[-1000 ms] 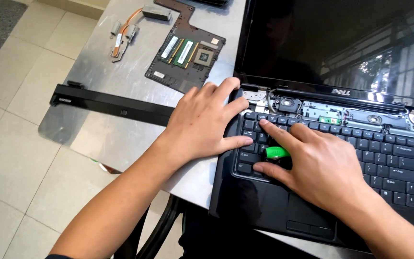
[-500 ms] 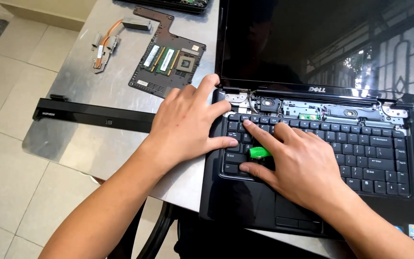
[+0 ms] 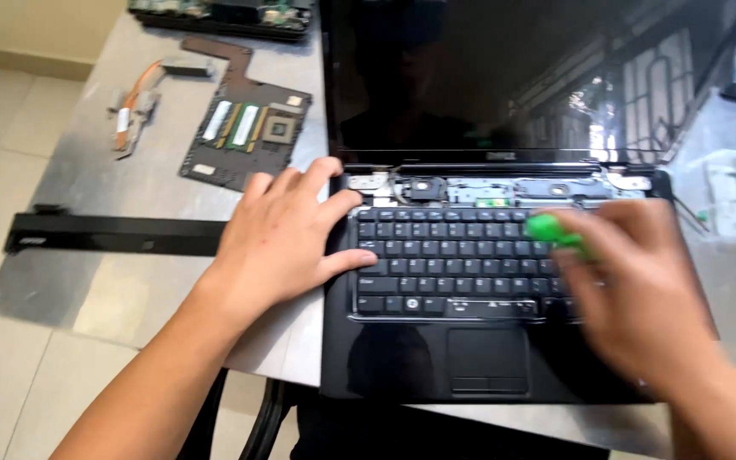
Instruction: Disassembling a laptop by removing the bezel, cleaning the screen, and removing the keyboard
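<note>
- Pressing on the left end of the keyboard (image 3: 462,260), the left hand (image 3: 287,234) lies flat with fingers spread; it seems to steady the black laptop (image 3: 402,358) on the table (image 3: 121,183).
- The right hand (image 3: 641,298) is blurred; its fingers pinch a small green tool (image 3: 549,230) over the right keys.
- The strip above the keys is bare, so the hinges show.
- A long black trim strip (image 3: 112,234), a circuit board (image 3: 244,136) and a copper heat pipe (image 3: 134,106) lie aside on the left, probably out of the way.

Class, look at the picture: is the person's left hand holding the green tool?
No: the left hand rests empty on the keyboard's left edge, while the right hand holds the green tool.
</note>
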